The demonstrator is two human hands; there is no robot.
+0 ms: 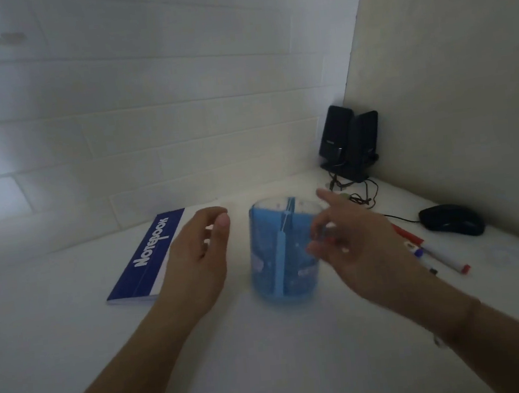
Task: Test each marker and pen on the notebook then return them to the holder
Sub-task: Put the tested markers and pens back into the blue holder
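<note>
Both hands' fingers hang loose (grasping nothing) beside the translucent blue cylindrical holder (282, 254).

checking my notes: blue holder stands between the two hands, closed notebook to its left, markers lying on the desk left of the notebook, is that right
Not quite. In the head view the markers lie on the desk right of the blue holder, beyond the right hand, not left of the notebook. The rest holds.
</note>
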